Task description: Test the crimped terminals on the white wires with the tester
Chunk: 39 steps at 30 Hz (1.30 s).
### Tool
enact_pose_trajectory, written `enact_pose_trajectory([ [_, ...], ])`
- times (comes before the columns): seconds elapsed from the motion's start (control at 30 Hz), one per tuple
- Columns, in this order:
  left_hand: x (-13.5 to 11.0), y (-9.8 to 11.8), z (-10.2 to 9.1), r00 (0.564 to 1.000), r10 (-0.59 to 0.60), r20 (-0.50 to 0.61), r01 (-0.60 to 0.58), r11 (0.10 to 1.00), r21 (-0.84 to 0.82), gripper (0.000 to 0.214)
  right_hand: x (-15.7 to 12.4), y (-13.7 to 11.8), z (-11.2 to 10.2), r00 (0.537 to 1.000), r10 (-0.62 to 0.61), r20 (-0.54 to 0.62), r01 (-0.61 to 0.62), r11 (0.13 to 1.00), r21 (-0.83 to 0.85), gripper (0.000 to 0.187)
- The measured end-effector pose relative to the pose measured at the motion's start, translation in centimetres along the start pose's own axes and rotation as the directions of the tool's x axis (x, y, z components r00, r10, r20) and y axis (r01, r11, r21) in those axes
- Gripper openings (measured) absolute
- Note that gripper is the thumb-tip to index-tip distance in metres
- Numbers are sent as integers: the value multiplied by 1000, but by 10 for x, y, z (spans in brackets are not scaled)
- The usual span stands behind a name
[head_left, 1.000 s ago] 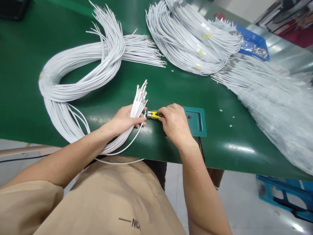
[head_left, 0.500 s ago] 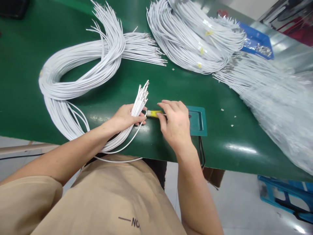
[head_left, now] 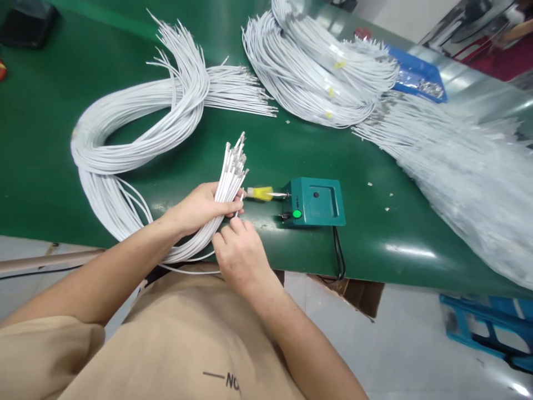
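Note:
My left hand (head_left: 202,205) is closed round a bundle of white cables (head_left: 229,176), whose metal-tipped ends point up and away from me. Close by its fingertips, my right hand (head_left: 244,253) pinches a single white cable (head_left: 239,206) near the end. A yellow handle-like piece (head_left: 261,193) lies just right of my left fingertips, its metal shaft reaching a small teal box (head_left: 308,203). That box has a green button (head_left: 297,214) and a shallow recess on top. Whether the cable tip touches the yellow piece, I cannot tell.
Looped white cables (head_left: 94,136) lie at left on the green table (head_left: 37,166). More coils (head_left: 308,72) sit at the back, beside a blue tray (head_left: 416,72) of small metal parts. Plastic-covered cables (head_left: 466,178) spread at right. A blue stool (head_left: 487,330) stands on the floor.
My right hand has moved left and nearer me, from in front of the teal box to the cable by my left hand. The box's front and button now show.

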<state>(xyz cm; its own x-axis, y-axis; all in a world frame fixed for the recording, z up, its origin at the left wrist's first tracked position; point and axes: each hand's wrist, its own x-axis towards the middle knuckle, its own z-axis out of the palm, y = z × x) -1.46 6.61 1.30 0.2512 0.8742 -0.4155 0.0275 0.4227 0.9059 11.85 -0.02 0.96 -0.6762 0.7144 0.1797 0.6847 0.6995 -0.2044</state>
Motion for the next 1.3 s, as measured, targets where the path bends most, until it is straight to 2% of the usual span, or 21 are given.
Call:
enact_pose_trajectory([
  [0.1, -4, -2, -1, 1000, -3, -23, 4, 999, 39, 36, -4, -1, -8, 984, 120, 135, -146, 967, 209, 18],
  [0.17, -6, -4, -2, 999, 22, -44, -19, 998, 63, 39, -3, 8, -17, 945, 247, 217, -314, 871, 379, 23],
  [0.23, -9, -5, -2, 997, 55, -60, -50, 996, 79, 40, 3, 23, -26, 899, 397, 184, -435, 762, 480, 26],
  [0.27, -10, -4, -1, 996, 65, -64, -60, 995, 82, 40, 6, 31, -29, 836, 529, 150, -503, 627, 594, 21],
  [0.3, -12, -4, -1, 996, 68, -65, -62, 994, 87, 39, 10, 38, -31, 779, 612, 134, -519, 511, 685, 18],
  [0.33, -14, -3, 0, 996, 64, -59, -58, 994, 98, 37, 14, 44, -32, 727, 671, 143, -506, 383, 773, 21],
  [0.37, -15, -2, 1, 997, 56, -47, -51, 992, 115, 35, 18, 49, -32, 696, 698, 166, -469, 267, 842, 27],
  [0.43, -19, 0, 2, 999, 37, -13, -34, 988, 150, 31, 24, 54, -30, 692, 694, 199, -381, 117, 917, 30],
  [0.53, -21, 1, 4, 999, 40, -26, -38, 996, 83, 32, 27, 53, -27, 676, 709, 202, -286, 0, 958, 24],
  [0.63, -20, 1, 5, 994, 81, -70, -82, 997, -6, 32, 27, 48, -24, 677, 704, 215, -265, -39, 963, 20],
  [0.73, -18, 0, 5, 987, 116, -110, -108, 991, 77, 31, 25, 43, -24, 699, 673, 243, -281, -53, 958, 17],
  [0.9, -19, 4, 7, 980, 156, -123, -129, 970, 204, 26, 27, 43, -22, 635, 740, 221, -282, -44, 959, 18],
  [1.0, -20, 7, 8, 978, 183, -103, -155, 959, 239, 21, 27, 44, -19, 642, 733, 227, -240, -90, 967, 16],
  [1.07, -21, 7, 7, 977, 190, -97, -164, 960, 229, 21, 27, 43, -16, 645, 709, 284, -180, -221, 959, 14],
  [1.17, -20, 5, 5, 977, 190, -101, -166, 965, 205, 24, 28, 42, -14, 672, 592, 445, -106, -518, 849, 16],
  [1.2, -19, 4, 5, 977, 187, -98, -164, 966, 199, 24, 29, 42, -14, 685, 542, 487, -101, -591, 800, 16],
  [1.23, -19, 4, 5, 979, 180, -90, -161, 968, 193, 24, 29, 42, -14, 694, 508, 511, -101, -634, 767, 15],
  [1.3, -20, 4, 6, 985, 163, -61, -151, 974, 167, 22, 31, 44, -16, 694, 500, 518, -107, -640, 761, 13],
])
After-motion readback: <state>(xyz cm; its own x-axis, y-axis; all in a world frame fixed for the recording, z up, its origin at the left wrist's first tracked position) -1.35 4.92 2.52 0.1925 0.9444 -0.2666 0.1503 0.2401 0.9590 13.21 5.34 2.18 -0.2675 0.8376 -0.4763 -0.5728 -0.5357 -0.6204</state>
